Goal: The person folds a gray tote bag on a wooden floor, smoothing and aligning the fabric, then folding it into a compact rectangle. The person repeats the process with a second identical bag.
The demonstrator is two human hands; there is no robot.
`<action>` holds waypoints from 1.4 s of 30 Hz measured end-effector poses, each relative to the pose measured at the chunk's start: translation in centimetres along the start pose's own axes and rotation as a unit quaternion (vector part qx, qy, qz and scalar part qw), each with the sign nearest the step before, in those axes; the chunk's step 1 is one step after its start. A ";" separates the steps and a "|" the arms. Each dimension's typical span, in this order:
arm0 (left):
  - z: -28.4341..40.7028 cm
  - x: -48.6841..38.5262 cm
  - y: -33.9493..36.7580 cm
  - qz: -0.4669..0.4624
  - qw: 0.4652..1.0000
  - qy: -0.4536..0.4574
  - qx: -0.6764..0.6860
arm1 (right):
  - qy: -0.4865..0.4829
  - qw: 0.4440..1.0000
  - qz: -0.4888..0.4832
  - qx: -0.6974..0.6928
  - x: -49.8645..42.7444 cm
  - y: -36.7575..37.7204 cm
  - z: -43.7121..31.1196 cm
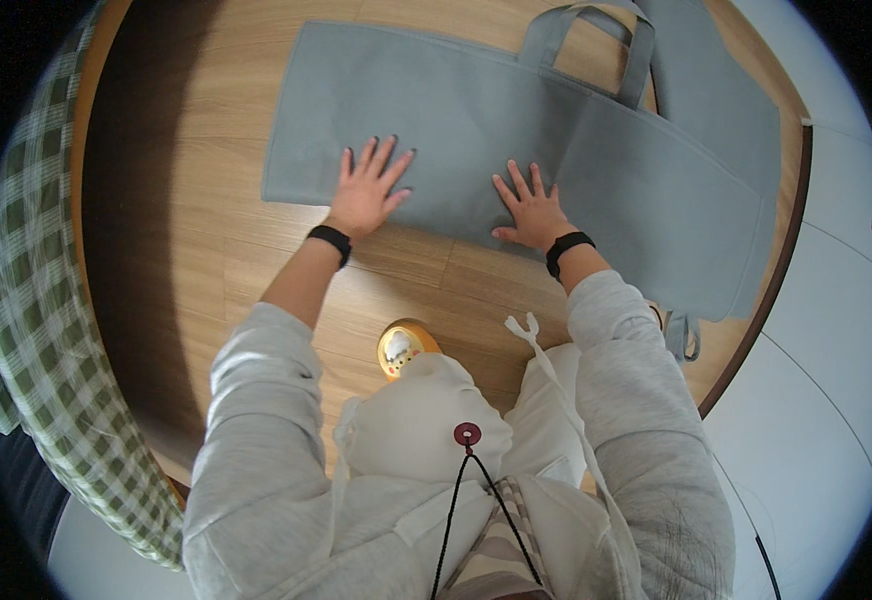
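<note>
A large grey fabric bag point(436, 112) lies flat on the wood-look floor, its two strap handles point(634, 67) at the upper right. My left hand point(368, 187) rests palm down near the bag's lower left edge, fingers spread. Further right, my right hand point(532, 210) presses on the same grey fabric, also palm down with fingers apart. Neither hand grips anything. Black bands circle both wrists. A second grey fabric panel point(721, 97) shows behind the bag at the right; whether it belongs to the same bag I cannot tell.
A green and white checked cloth point(38, 315) hangs along the left side. White cabinet or wall panels point(826, 322) stand at the right behind a dark edge strip. A yellow slipper point(404, 349) is on my foot below my hands. A small grey loop point(682, 337) sticks out at the bag's lower right.
</note>
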State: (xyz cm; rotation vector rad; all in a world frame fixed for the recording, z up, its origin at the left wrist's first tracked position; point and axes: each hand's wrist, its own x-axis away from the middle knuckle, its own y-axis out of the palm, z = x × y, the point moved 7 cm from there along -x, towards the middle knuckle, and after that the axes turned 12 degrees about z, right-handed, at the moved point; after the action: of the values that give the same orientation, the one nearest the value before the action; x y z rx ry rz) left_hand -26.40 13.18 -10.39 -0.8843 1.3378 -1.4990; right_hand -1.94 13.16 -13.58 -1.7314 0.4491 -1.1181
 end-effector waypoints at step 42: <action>-17.2 14.5 3.5 0.231 0.734 -0.631 0.102 | 0.531 0.842 0.078 -0.052 22.7 9.8 25.8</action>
State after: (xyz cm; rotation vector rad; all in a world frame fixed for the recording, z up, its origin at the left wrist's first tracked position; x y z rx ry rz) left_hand -46.55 5.19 -17.30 -0.9990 0.2767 -0.3582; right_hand 33.17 6.21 -13.65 -0.9689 1.3111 -1.8930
